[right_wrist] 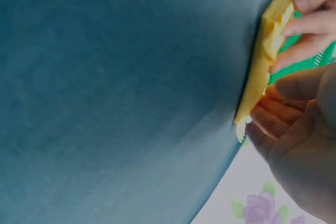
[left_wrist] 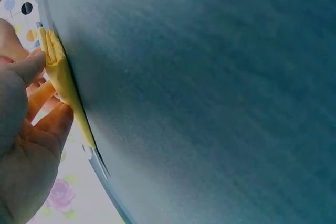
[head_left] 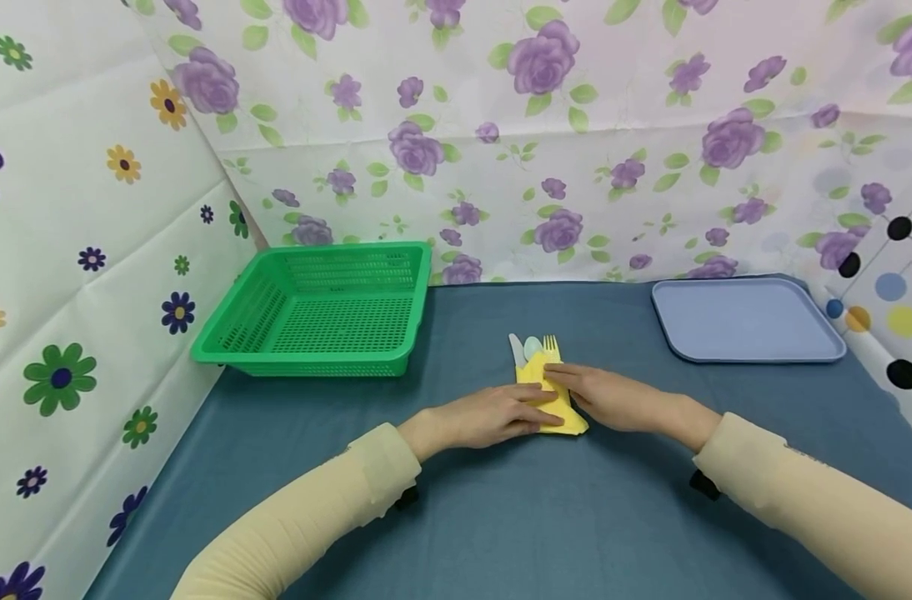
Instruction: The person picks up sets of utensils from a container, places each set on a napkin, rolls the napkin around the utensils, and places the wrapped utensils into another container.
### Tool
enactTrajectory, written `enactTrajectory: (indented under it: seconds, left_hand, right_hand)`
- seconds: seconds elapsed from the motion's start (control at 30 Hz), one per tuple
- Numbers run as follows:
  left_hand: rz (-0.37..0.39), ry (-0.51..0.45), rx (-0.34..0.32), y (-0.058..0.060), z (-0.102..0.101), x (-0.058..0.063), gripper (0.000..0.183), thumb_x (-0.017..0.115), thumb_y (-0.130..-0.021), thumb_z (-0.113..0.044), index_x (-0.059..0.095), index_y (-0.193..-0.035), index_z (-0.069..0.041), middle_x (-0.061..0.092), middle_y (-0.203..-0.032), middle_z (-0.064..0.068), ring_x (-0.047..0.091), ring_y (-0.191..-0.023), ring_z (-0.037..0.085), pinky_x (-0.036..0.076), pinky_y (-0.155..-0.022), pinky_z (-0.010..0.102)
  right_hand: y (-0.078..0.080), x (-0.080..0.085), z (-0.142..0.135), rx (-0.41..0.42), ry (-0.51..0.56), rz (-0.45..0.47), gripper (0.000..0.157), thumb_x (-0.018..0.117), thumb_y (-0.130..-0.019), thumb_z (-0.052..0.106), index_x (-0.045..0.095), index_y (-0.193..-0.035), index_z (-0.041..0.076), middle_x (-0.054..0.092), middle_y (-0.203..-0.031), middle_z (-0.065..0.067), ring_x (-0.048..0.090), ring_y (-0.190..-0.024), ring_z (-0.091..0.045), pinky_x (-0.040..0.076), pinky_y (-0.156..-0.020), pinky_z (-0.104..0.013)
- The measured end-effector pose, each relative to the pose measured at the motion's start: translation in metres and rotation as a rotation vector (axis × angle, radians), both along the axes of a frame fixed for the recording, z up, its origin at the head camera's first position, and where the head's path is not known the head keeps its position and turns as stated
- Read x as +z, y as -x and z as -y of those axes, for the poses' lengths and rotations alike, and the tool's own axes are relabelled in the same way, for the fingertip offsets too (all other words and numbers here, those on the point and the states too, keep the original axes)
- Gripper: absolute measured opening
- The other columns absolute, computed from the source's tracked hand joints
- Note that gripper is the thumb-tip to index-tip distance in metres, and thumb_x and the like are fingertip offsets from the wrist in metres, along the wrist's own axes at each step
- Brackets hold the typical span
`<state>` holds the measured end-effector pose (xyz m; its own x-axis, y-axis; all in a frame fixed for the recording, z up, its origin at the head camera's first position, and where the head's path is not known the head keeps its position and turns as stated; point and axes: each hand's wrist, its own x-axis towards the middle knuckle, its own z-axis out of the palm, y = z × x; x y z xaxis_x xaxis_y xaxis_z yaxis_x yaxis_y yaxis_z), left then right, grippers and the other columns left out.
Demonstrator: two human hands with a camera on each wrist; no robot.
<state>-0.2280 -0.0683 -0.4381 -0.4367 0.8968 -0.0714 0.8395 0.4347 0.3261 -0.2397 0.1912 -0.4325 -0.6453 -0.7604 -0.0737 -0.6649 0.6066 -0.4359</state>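
Note:
A folded yellow napkin (head_left: 572,423) lies on the blue table, wrapped around cutlery. From its far end stick out the tips of a knife (head_left: 517,350), a pale spoon (head_left: 532,346) and a yellow fork (head_left: 551,346). My left hand (head_left: 497,414) rests on the napkin's left side, extended fingers pressing across its lower half. On the other side, my right hand (head_left: 613,396) lays its fingers on the upper right part, just below the fork. In the right wrist view, fingertips of both hands touch the napkin (right_wrist: 257,80). The cutlery handles are hidden inside.
A green perforated basket (head_left: 306,363) stands at the back left of the blue tablecloth (head_left: 471,517). At the back right lies a light blue-grey tray (head_left: 749,321). A floral curtain (head_left: 456,192) rises behind the table, with patterned sheets along both sides.

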Motion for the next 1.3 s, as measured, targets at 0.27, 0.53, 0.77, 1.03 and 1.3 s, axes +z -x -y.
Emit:
enactTrajectory:
  seconds: [0.27, 0.53, 0.77, 1.03, 1.3]
  left_hand:
    - [0.027, -0.012, 0.021, 0.0, 0.001, 0.001, 0.039, 0.051, -0.112, -0.027, 0.058, -0.151, -0.028, 0.039, -0.165, 0.001, 0.031, -0.155, 0.022, 0.031, -0.124, 0.036]
    - [0.048, -0.045, 0.045, -0.001, 0.003, 0.0, 0.038, 0.053, -0.111, -0.027, 0.062, -0.148, -0.027, 0.042, -0.164, 0.001, 0.032, -0.155, 0.022, 0.03, -0.124, 0.038]
    - [-0.008, -0.055, 0.031, -0.001, 0.0, 0.0, 0.038, 0.056, -0.11, -0.028, 0.062, -0.147, -0.024, 0.043, -0.162, 0.006, 0.037, -0.151, 0.019, 0.031, -0.123, 0.034]
    - [0.025, -0.021, 0.084, 0.0, -0.001, 0.0, 0.042, 0.049, -0.112, -0.032, 0.055, -0.153, -0.023, 0.035, -0.167, 0.007, 0.03, -0.155, 0.021, 0.028, -0.125, 0.038]
    - [0.003, -0.027, 0.063, 0.003, -0.003, -0.002, 0.041, 0.05, -0.112, -0.031, 0.056, -0.152, -0.024, 0.037, -0.166, 0.006, 0.032, -0.154, 0.02, 0.026, -0.126, 0.036]
  right_hand:
    - [-0.008, 0.009, 0.0, -0.097, 0.076, -0.017, 0.028, 0.053, -0.109, 0.004, 0.064, -0.134, -0.001, 0.064, -0.13, -0.017, 0.066, -0.111, -0.031, 0.056, -0.093, -0.046]
    - [-0.014, 0.013, 0.001, -0.171, 0.036, 0.214, 0.021, 0.064, -0.106, 0.025, 0.069, -0.089, 0.013, 0.056, -0.071, 0.003, 0.046, -0.059, -0.01, 0.04, -0.057, -0.027]
    - [-0.011, 0.009, 0.004, -0.135, 0.039, 0.275, 0.026, 0.069, -0.102, 0.017, 0.061, -0.078, 0.011, 0.044, -0.065, 0.003, 0.038, -0.055, -0.01, 0.032, -0.056, -0.026]
    - [-0.004, 0.013, 0.005, -0.109, 0.034, 0.31, 0.024, 0.061, -0.105, 0.007, 0.055, -0.081, 0.007, 0.04, -0.067, 0.003, 0.033, -0.057, -0.011, 0.029, -0.059, -0.027]
    - [-0.001, 0.015, 0.005, -0.071, 0.007, 0.329, 0.023, 0.059, -0.104, 0.003, 0.056, -0.082, 0.008, 0.041, -0.068, 0.003, 0.034, -0.057, -0.011, 0.03, -0.059, -0.026]
